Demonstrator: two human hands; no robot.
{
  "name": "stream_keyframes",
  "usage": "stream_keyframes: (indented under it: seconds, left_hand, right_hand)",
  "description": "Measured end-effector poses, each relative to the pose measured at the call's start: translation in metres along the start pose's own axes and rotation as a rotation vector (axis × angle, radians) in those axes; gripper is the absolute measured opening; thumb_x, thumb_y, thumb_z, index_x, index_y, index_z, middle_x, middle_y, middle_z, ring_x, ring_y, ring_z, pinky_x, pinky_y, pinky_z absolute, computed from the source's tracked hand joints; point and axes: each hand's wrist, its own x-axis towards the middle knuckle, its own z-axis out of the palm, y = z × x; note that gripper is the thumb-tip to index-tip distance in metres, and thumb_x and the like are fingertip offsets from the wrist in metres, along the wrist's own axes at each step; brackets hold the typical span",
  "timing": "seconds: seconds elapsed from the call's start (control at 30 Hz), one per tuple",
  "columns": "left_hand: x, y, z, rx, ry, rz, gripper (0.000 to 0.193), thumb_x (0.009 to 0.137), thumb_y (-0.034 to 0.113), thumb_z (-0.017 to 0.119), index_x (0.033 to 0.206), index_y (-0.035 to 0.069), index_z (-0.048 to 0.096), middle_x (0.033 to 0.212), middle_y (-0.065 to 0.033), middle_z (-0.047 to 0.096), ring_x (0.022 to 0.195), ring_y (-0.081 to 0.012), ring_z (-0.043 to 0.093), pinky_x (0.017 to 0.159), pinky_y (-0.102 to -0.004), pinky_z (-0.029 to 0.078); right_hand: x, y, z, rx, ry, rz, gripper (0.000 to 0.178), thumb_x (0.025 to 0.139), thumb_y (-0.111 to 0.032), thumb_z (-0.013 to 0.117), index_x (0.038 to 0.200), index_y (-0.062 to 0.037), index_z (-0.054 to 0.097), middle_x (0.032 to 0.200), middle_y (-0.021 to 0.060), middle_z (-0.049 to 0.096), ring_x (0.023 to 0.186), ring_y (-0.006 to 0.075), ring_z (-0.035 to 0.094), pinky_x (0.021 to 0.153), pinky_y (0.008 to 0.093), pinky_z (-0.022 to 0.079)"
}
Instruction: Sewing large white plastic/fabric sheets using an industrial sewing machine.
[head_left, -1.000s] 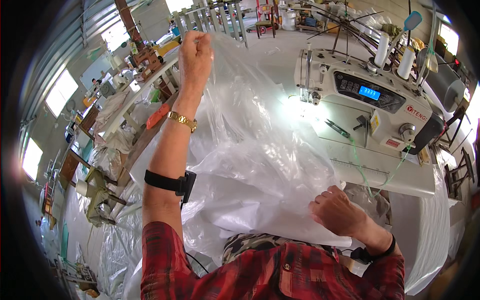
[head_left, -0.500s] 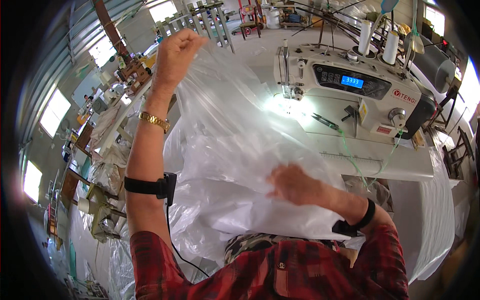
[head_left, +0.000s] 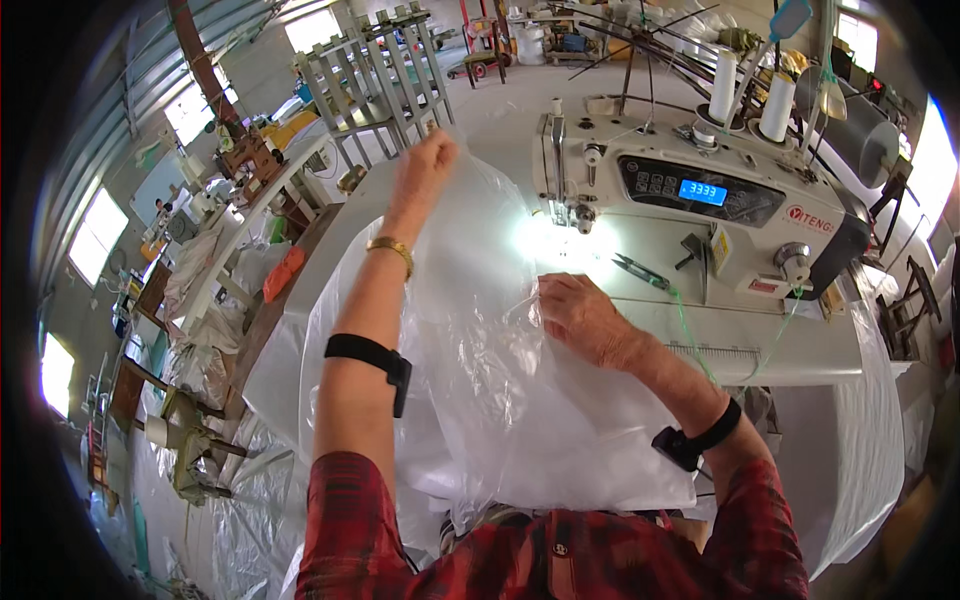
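Translucent white plastic sheeting (head_left: pixel 470 350) spreads in wrinkled folds over my lap and the front of the sewing table. My left hand (head_left: pixel 428 165) is raised at the far end of the sheeting, its fingers closed on an upper edge. Lower and to the right, my right hand (head_left: pixel 585 318) pinches the plastic with bent fingers, just in front of the lit needle area. The white sewing machine (head_left: pixel 600 140) stands at the right with its lamp and display on. Glare hides the needle and presser foot.
Dark thread snips (head_left: pixel 640 270) lie on the machine bed beside a black tool (head_left: pixel 692 250). A green cord (head_left: pixel 685 330) trails over the table edge. White thread cones (head_left: pixel 775 105) stand behind the machine. A wooden stool (head_left: pixel 185 435) and a cluttered bench (head_left: pixel 240 240) are at the left.
My left hand has moved right and lower, drawing the sheeting with it. My right hand has risen toward the needle area and now grips the plastic. The view has shifted slightly.
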Motion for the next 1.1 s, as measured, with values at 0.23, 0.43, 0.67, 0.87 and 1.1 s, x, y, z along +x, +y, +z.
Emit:
stream_keyframes:
  seconds: [0.23,0.43,0.67,0.87,1.1]
  left_hand:
    - [-0.038,-0.02,0.064,-0.048,-0.118,-0.105,0.021,0.089,0.021,0.063,0.085,0.002,0.056,0.071,-0.0192,0.059,0.069,-0.0389,0.059,0.061,-0.0431,0.045]
    - [-0.1,-0.009,0.08,-0.083,-0.357,-0.314,0.025,0.092,0.023,0.061,0.084,0.001,0.054,0.069,-0.0175,0.06,0.065,-0.0351,0.059,0.06,-0.0413,0.045]
    - [-0.137,0.013,0.078,-0.272,-0.286,-0.286,0.022,0.091,0.016,0.064,0.084,0.0,0.051,0.066,-0.0155,0.057,0.059,-0.0281,0.055,0.06,-0.0351,0.046]
    - [-0.132,0.025,0.069,-0.233,-0.26,-0.363,0.023,0.09,0.015,0.065,0.082,0.0,0.05,0.065,-0.0148,0.056,0.06,-0.029,0.055,0.06,-0.0348,0.045]
    - [-0.11,0.042,0.081,0.01,-0.439,-0.259,0.016,0.085,0.014,0.064,0.08,0.002,0.054,0.074,-0.0115,0.061,0.072,-0.0299,0.06,0.068,-0.0411,0.047]
  right_hand:
    - [-0.06,-0.017,0.033,-0.138,-0.165,0.041,0.038,0.086,-0.018,0.057,0.119,0.0002,0.059,0.129,0.0121,0.053,0.128,0.0271,0.042,0.109,0.0435,0.031]
    - [-0.122,-0.075,0.026,0.062,-0.729,0.062,0.026,0.088,-0.019,0.054,0.108,-0.0046,0.062,0.121,0.0122,0.058,0.113,0.0261,0.056,0.103,0.0468,0.037]
    - [-0.098,-0.038,-0.011,0.079,-0.154,0.065,0.016,0.086,-0.017,0.063,0.098,-0.0066,0.061,0.095,0.0066,0.063,0.085,0.0263,0.061,0.077,0.0378,0.047]
    - [-0.074,-0.021,0.011,-0.108,0.037,0.129,0.031,0.083,-0.02,0.068,0.109,-0.0054,0.059,0.122,0.0117,0.057,0.119,0.0277,0.051,0.102,0.045,0.039]
    - [-0.099,-0.01,0.023,-0.086,0.059,0.06,0.027,0.074,-0.018,0.073,0.099,-0.011,0.066,0.122,0.008,0.057,0.119,0.0266,0.052,0.103,0.0483,0.038]
